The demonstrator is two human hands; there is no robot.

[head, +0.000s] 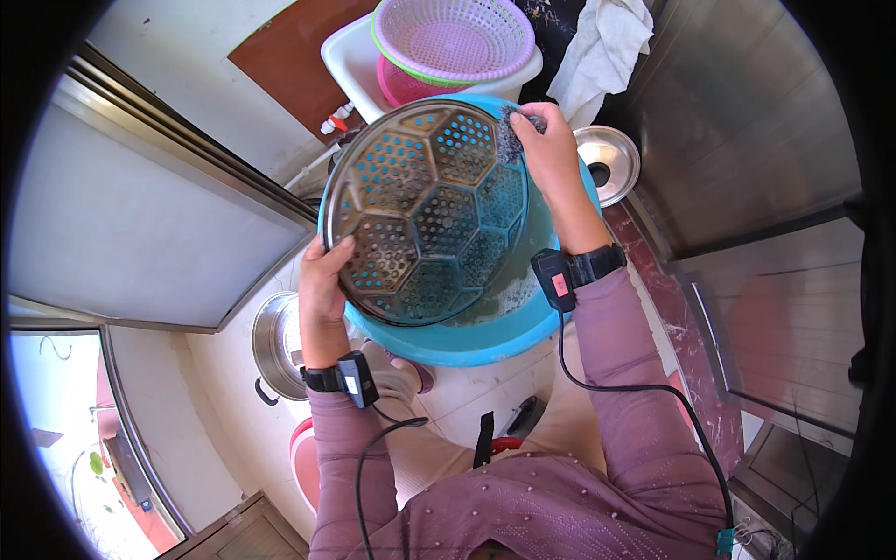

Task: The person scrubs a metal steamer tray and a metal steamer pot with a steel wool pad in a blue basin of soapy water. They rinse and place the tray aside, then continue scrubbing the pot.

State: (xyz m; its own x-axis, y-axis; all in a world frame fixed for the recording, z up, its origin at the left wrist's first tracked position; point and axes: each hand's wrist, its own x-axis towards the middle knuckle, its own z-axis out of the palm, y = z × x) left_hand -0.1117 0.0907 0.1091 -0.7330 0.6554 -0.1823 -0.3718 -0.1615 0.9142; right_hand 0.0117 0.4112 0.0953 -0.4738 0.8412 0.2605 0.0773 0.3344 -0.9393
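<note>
A large round perforated metal steamer tray [444, 220], stamped with a hexagon pattern and browned in places, is tilted above a blue plastic tub [448, 346] of cloudy, sudsy water. My left hand [325, 280] grips the tray's rim at its lower left, thumb on the upper face. At the tray's upper right edge, my right hand [549, 147] holds a grey scouring pad [509, 133] against the rim. Whether the tray's far edge rests on the tub cannot be told.
Behind the tub stands a white basin [350, 66] with stacked plastic colanders [455, 38]. A metal lid [616, 164] lies to the right, near a white cloth [602, 56]. A steel pot [269, 343] sits on the floor at left. Cables run from both wrist devices.
</note>
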